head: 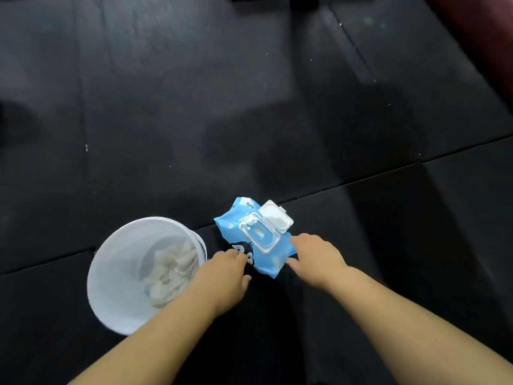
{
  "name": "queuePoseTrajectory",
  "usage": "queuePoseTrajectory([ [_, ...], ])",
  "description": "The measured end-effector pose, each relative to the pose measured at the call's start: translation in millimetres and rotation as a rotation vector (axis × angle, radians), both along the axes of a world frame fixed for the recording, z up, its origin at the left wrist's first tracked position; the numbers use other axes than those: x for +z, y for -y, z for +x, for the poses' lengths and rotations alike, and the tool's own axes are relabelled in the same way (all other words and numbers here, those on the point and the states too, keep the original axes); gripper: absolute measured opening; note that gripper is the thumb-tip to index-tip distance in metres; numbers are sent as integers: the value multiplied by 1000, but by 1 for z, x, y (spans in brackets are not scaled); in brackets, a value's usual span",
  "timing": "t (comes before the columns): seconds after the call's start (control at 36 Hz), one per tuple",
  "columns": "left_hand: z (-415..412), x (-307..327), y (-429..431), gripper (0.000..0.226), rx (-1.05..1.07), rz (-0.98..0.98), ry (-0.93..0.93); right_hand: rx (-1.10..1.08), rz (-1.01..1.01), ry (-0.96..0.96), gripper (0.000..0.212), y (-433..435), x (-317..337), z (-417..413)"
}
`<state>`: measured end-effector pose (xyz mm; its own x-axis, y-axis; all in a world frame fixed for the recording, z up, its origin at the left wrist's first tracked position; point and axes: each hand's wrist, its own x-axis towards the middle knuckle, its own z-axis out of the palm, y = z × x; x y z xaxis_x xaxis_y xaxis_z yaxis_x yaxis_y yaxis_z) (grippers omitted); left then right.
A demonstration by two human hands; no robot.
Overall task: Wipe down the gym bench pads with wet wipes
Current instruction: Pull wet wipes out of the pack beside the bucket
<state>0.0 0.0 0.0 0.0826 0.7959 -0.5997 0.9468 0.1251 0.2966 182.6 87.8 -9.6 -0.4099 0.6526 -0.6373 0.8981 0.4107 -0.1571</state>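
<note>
A blue wet wipe pack (pixel 244 232) lies on the black floor mat (pixel 194 107), its white flip lid (pixel 276 216) standing open over the dispensing slot. My left hand (pixel 224 276) is at the pack's near left end, fingers curled onto its edge. Spread fingers of my right hand (pixel 316 257) touch the pack's right side, the forefinger by the lid frame and the thumb at the near corner. No wipe is in either hand.
A white bucket (pixel 111 262) stands left of the pack, beside my left forearm, holding several crumpled white wipes (pixel 172 273). A dark red padded surface (pixel 477 37) shows at the top right corner. Seams run across the mats.
</note>
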Motion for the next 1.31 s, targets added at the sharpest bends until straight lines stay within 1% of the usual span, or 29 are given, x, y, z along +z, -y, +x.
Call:
queuePoseTrajectory([
  [0.06,2,-20,-3,37,54,49,8,34,39,-29,30,-4,-18,-4],
  [0.14,5,-47,-11,32,86,112,-1,75,79,-100,46,-6,-45,-13],
  [0.22,5,-63,-18,27,149,170,-54,83,95,-140,54,0,-64,-17],
  [0.28,6,-74,-21,35,158,177,-79,112,96,-132,51,5,-73,-14],
  [0.36,16,-83,-29,63,96,118,-139,130,105,-123,47,10,-81,0],
  [0.39,20,-86,-33,68,64,98,-170,126,100,-119,48,11,-82,5],
  [0.44,24,-91,-38,72,12,94,-214,133,114,-125,49,13,-85,12],
  [0.5,25,-98,-39,71,-9,108,-233,133,136,-145,44,15,-85,14],
  [0.56,24,-103,-37,68,-14,172,-238,160,183,-161,37,16,-83,13],
  [0.61,25,-102,-34,66,-5,216,-223,176,217,-161,33,16,-83,11],
  [0.69,25,-96,-28,62,-22,212,-204,179,242,-159,30,18,-83,12],
  [0.78,24,-90,-16,50,-19,207,-148,229,267,-171,25,22,-87,20],
  [0.89,24,-88,0,40,9,164,-42,248,337,-207,5,22,-87,35],
  [0.92,24,-88,3,38,23,158,-21,251,351,-219,3,23,-89,38],
  [0.97,24,-90,10,35,73,144,30,225,335,-253,4,28,-92,41],
  [1.03,24,-93,16,35,157,136,80,143,324,-304,6,32,-93,38],
  [1.11,27,-98,21,34,299,158,116,90,364,-387,11,38,-97,29],
  [1.19,32,-103,22,39,339,185,89,135,420,-431,16,43,-103,17],
  [1.31,35,-107,24,48,354,195,61,242,486,-370,25,43,-111,7],
])
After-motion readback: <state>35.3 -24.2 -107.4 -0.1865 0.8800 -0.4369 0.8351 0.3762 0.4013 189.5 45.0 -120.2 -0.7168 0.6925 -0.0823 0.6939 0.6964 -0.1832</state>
